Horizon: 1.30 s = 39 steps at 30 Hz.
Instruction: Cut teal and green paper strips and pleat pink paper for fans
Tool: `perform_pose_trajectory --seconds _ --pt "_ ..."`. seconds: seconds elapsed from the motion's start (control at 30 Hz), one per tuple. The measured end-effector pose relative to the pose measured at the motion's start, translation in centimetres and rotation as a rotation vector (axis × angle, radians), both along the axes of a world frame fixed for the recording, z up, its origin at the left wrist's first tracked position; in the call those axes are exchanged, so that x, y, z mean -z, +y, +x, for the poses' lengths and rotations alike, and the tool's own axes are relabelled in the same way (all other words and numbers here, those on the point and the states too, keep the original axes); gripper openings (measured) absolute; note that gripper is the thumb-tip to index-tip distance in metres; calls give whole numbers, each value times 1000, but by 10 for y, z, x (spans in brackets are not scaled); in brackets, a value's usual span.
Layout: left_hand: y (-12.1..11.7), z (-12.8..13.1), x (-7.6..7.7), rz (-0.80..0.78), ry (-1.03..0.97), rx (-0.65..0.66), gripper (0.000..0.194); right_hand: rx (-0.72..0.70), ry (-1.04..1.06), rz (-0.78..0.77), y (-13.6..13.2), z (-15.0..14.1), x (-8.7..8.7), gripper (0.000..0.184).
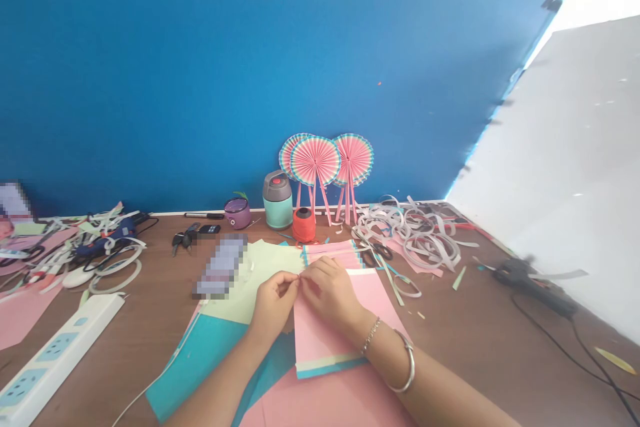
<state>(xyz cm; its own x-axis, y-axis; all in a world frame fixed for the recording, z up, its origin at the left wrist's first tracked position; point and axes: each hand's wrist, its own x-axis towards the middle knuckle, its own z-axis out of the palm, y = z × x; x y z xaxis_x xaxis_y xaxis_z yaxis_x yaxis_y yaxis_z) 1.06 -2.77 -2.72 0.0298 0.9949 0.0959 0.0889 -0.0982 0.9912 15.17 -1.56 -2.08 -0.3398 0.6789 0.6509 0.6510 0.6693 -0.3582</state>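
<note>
Pink sheet [325, 403] at the surface's [465, 360] near edge, partly under the work; reads as spare stock within reach. Teal sheet [187, 360] left of it, pale green sheet [240, 303] overlapping its far part.

Layered pink sheet [330, 340] sits right in front of the person, teal and cream bands along its near edge. It lies flat, which probably helps line up the layers.

Left hand [273, 303]: thumb and forefinger pinched shut at the layered sheet's far left corner. Right hand [330, 287]: lies across the sheet's far part, fingers curled in to meet the left fingertips. Likely the palm steadies the paper while both sets of fingertips work one small spot. Can't tell what's between them, or whether the right fingers are closed on anything.

Pleated striped paper [333, 253] just beyond the hands, black-handled scissors [383, 251] by its right end: close by, so easy to grab. Curled white strips [430, 240] heaped toward the far right corner, apparently pushed aside.

Round paper fans [316, 160] stand at the far edge against the blue panel [200, 80], legs down; panel probably props them. Red container [303, 225] and flask [277, 207] in front and left. Power strip [65, 360] near left corner, off to the side.
</note>
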Motion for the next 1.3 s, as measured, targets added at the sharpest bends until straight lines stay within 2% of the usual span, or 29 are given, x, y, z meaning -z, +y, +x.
perform_pose_trajectory --seconds 0.43,0.73,1.1,1.3 --pt "0 1 -1 49 24 0 16 19 55 -34 1 1 4 12" --pt "-1 -1 -4 64 34 -18 16 -52 68 7 2 4 2 16" --pt "-2 0 -6 57 29 -13 17 -31 89 24 1 0 0 15" --pt "-1 0 -2 70 40 11 19 3 139 -50 1 0 0 11"
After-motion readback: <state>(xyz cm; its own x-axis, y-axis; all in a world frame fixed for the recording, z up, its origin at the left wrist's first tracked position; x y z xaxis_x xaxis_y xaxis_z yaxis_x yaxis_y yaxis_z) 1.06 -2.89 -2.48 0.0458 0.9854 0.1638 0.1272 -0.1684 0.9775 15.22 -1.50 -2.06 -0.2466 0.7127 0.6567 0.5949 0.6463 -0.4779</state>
